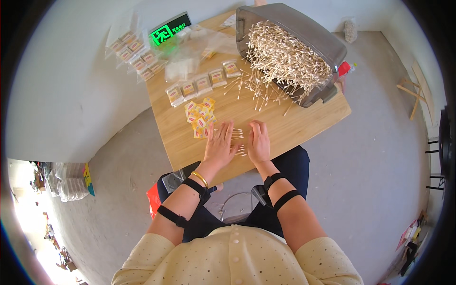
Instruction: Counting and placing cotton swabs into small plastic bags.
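Observation:
My left hand [220, 146] lies palm down near the table's front edge, its fingers stretched out over a small batch of cotton swabs [238, 134]. The swabs lie side by side, with their tips sticking out to the right of that hand. Just right of those tips, my right hand [259, 143] rests on its edge with its fingers together and slightly bent, and I see nothing in it. A loose pile of yellow-and-white printed cards [200, 113] lies beyond my left hand, its nearest cards almost touching the fingers.
A grey plastic bin [297, 26] tipped on its side spills a heap of cotton swabs [285, 54] onto the wooden table [304, 122]. Several filled packs [203, 84] stand in a row at the left, near clear bags [183, 69]. A green lit sign [164, 35] is behind.

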A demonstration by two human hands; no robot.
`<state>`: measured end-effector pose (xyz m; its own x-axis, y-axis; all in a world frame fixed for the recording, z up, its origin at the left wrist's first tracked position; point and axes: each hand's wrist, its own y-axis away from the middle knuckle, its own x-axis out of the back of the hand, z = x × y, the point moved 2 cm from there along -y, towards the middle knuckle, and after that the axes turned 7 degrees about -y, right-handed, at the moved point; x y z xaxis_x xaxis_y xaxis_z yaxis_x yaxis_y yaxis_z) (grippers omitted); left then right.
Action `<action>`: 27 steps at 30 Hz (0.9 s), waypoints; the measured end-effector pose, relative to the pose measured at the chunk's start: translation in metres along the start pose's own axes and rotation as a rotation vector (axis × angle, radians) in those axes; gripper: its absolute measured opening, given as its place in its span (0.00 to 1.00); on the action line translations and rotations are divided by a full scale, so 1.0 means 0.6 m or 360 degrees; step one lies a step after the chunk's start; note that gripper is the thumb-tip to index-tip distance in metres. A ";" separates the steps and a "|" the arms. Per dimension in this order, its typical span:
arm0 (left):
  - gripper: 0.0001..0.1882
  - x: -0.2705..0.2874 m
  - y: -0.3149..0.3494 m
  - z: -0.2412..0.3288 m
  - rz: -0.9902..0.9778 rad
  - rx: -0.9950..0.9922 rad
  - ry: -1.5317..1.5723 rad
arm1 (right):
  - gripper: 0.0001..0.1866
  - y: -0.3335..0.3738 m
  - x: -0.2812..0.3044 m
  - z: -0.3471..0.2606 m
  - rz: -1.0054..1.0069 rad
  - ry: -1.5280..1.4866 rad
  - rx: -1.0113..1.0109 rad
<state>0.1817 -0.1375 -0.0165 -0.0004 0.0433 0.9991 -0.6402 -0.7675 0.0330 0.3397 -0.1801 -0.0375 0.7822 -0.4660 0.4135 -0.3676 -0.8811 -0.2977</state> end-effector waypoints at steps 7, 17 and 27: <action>0.46 -0.005 0.031 0.024 0.0027 -0.0115 0.0191 | 0.16 0.000 0.001 -0.004 -0.0021 -0.0018 0.0014; 0.45 -0.001 0.073 -0.070 0.0089 0.0120 0.0126 | 0.32 0.035 0.011 -0.024 -0.0452 0.0306 0.0320; 0.39 -0.008 0.034 -0.031 0.0129 -0.0092 0.0281 | 0.46 0.062 0.012 -0.024 -0.0619 0.0532 0.0274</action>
<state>0.1547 -0.1416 -0.0210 -0.1856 0.0982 0.9777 -0.6755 -0.7353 -0.0543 0.3247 -0.2175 -0.0332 0.6311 -0.1328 0.7643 0.0271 -0.9809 -0.1928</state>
